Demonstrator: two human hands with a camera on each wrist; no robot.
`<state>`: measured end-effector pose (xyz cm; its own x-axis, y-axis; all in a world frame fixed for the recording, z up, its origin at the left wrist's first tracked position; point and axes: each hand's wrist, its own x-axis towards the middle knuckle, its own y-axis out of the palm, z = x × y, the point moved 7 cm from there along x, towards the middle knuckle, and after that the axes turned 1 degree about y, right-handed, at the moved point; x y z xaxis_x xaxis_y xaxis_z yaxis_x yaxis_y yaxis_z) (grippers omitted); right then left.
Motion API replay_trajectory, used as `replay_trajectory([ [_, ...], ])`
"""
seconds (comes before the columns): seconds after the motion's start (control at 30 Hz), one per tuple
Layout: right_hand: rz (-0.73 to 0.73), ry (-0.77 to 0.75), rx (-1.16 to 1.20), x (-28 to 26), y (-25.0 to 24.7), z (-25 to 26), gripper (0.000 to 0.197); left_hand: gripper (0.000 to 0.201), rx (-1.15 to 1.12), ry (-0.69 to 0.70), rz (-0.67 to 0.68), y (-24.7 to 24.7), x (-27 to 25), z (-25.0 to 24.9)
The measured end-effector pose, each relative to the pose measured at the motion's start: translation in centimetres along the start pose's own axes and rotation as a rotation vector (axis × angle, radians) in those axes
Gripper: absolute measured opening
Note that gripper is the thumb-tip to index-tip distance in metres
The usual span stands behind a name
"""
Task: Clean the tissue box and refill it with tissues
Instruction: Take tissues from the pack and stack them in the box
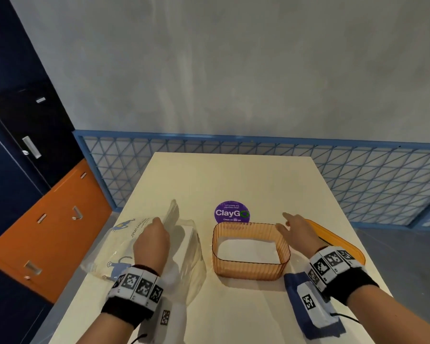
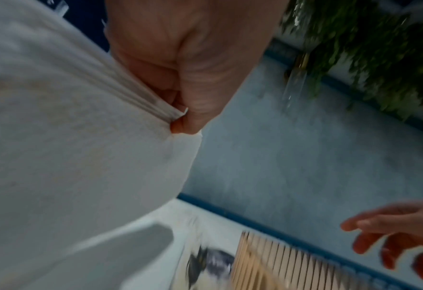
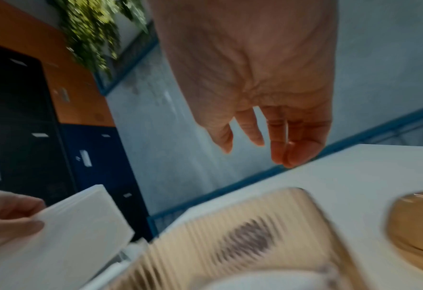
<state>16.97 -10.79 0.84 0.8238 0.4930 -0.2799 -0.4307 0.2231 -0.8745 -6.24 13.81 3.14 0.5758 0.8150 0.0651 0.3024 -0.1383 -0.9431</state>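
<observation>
The orange ribbed tissue box [image 1: 251, 268] [image 3: 232, 231] stands open on the table with white tissues [image 1: 248, 252] lying in its bottom. Its orange lid [image 1: 343, 240] [image 3: 418, 225] lies flat to the right. My left hand [image 1: 159, 225] [image 2: 179, 119] pinches a thick stack of white tissues [image 2: 81, 147] [image 3: 76, 231] at the clear plastic tissue pack [image 1: 124, 247], left of the box. My right hand [image 1: 284, 222] [image 3: 257, 145] hovers with relaxed, spread fingers above the box's right rim and holds nothing.
A purple round sticker [image 1: 232, 212] is on the cream table [image 1: 233, 177] behind the box. A blue cloth [image 1: 308, 319] lies near the front edge under my right wrist. Blue mesh fencing [image 1: 358, 175] runs behind the table; orange and dark cabinets [image 1: 47, 227] stand left.
</observation>
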Motion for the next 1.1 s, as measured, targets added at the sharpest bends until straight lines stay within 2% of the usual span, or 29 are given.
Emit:
replay_trajectory([
  [0.07, -0.026, -0.124, 0.164, -0.9, -1.5, 3.8, 0.044, 0.013, -0.055, 0.047, -0.132, -2.8, -0.7, -0.2],
  [0.1, 0.044, -0.168, 0.278, -1.4, -1.4, 5.9, 0.041, 0.016, -0.076, 0.075, -0.194, -4.2, -1.2, -0.6],
  [0.17, 0.301, -0.173, 0.549, -2.7, -0.1, 10.0, 0.048, 0.018, -0.105, 0.149, -0.28, -6.1, -2.1, -1.4],
  [0.23, 0.555, -0.112, 0.787, -3.9, 1.5, 13.5, 0.059, 0.015, -0.137, 0.23, -0.316, -7.0, -3.2, -2.3],
  [0.33, 0.788, -0.076, 0.955, -4.9, 2.8, 16.9, 0.07, 0.005, -0.142, 0.416, -0.352, -6.6, -5.2, -3.6],
  [0.4, 0.814, -0.104, 0.942, -5.0, 3.0, 18.2, 0.062, 0.01, -0.119, 0.513, -0.325, -5.2, -6.0, -3.8],
  [0.5, 0.653, -0.17, 0.848, -3.8, 2.8, 18.9, 0.033, 0.017, -0.136, 0.623, -0.265, -2.9, -6.5, -3.1],
  [0.53, 0.57, -0.212, 0.755, -3.2, 2.6, 18.9, 0.03, 0.024, -0.174, 0.615, -0.245, -2.3, -6.5, -2.4],
  [0.6, 0.458, -0.287, 0.562, -2.4, 2.1, 19.2, 0.033, 0.042, -0.37, 0.466, -0.222, -1.6, -6.2, -0.1],
  [0.63, 0.434, -0.315, 0.498, -2.3, 2.0, 19.4, 0.034, 0.049, -0.5, 0.345, -0.217, -1.4, -5.9, 1.3],
  [0.7, 0.42, -0.384, 0.463, -2.8, 1.6, 20.1, 0.029, 0.05, -0.747, 0.062, -0.183, -0.6, -5.1, 3.9],
  [0.77, 0.431, -0.466, 0.482, -3.4, 1.6, 21.0, 0.027, 0.052, -1.045, -0.195, -0.064, 0.7, -4.2, 5.6],
  [0.83, 0.434, -0.528, 0.504, -3.8, 2.1, 21.6, 0.027, 0.056, -1.363, -0.376, 0.062, 2.1, -3.5, 6.4],
  [0.87, 0.431, -0.544, 0.517, -3.9, 2.5, 21.6, 0.026, 0.054, -1.457, -0.415, 0.112, 2.5, -3.1, 6.5],
  [0.93, 0.419, -0.543, 0.571, -3.8, 3.6, 21.4, 0.024, 0.043, -1.454, -0.39, 0.139, 2.4, -2.6, 6.7],
  [1.03, 0.358, -0.513, 0.661, -3.5, 4.6, 20.8, 0.025, 0.026, -1.288, -0.284, -0.004, 0.5, -2.0, 7.1],
  [1.1, 0.307, -0.49, 0.718, -3.3, 5.0, 20.5, 0.022, 0.026, -1.208, -0.205, -0.114, -1.0, -2.1, 7.0],
])
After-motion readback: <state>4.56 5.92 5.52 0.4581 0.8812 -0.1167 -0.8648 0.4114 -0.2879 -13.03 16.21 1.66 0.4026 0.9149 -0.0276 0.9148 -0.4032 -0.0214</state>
